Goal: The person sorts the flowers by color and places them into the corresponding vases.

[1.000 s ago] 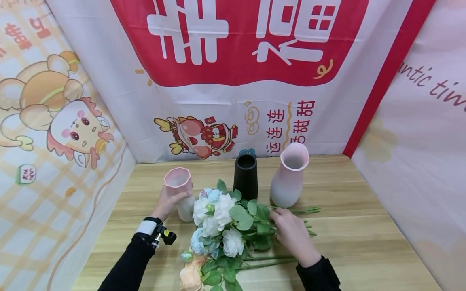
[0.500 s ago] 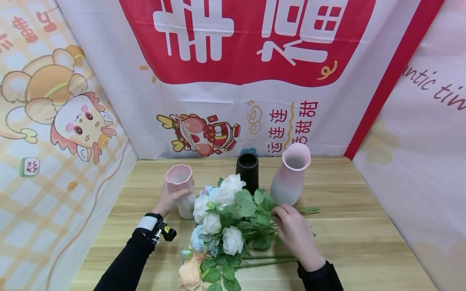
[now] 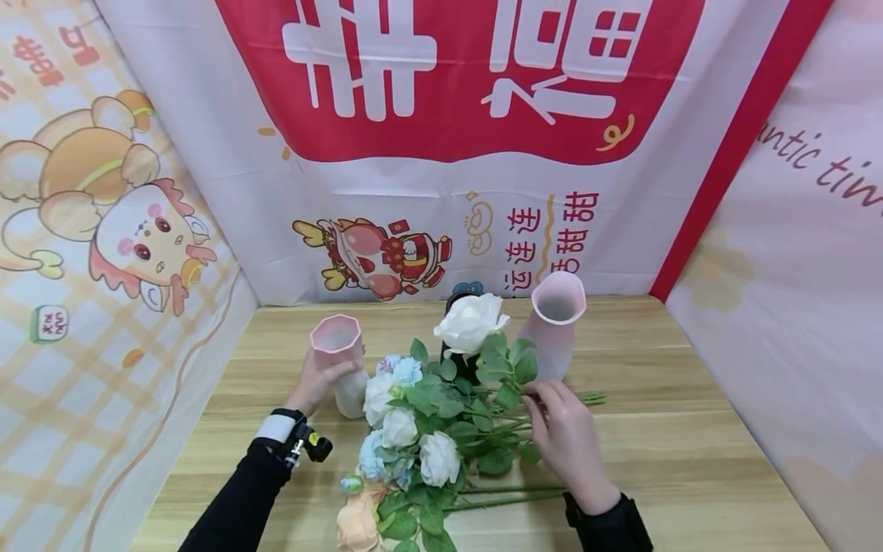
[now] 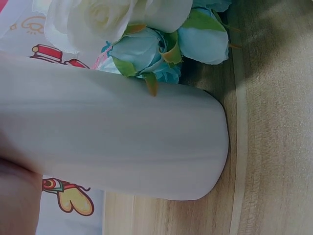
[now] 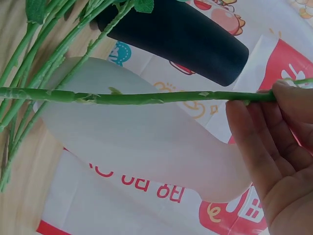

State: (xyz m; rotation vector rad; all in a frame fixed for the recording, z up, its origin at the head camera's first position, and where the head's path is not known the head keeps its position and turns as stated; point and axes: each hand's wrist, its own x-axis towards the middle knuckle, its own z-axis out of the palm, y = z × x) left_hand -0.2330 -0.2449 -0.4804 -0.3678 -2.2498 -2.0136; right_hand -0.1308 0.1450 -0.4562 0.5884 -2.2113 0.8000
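My left hand grips a pink-and-white vase with a faceted rim, upright on the table at the left. In the left wrist view the pale lower body of that vase fills the middle, with blue and white blooms beside it. My right hand pinches the stem of a white rose, whose bloom is raised in front of the black vase. The right wrist view shows the green stem between thumb and fingers of my right hand. Under it lies a pile of flowers with leafy stems pointing right.
Behind the rose stands a black vase, mostly hidden in the head view. A taller pink-to-grey vase stands to its right. A peach flower lies at the front of the wooden table. Printed cloth hangs behind.
My right hand has lifted the white rose out of the pile; its bloom has moved up and right, now covering part of the black vase. My left hand stays on its vase.
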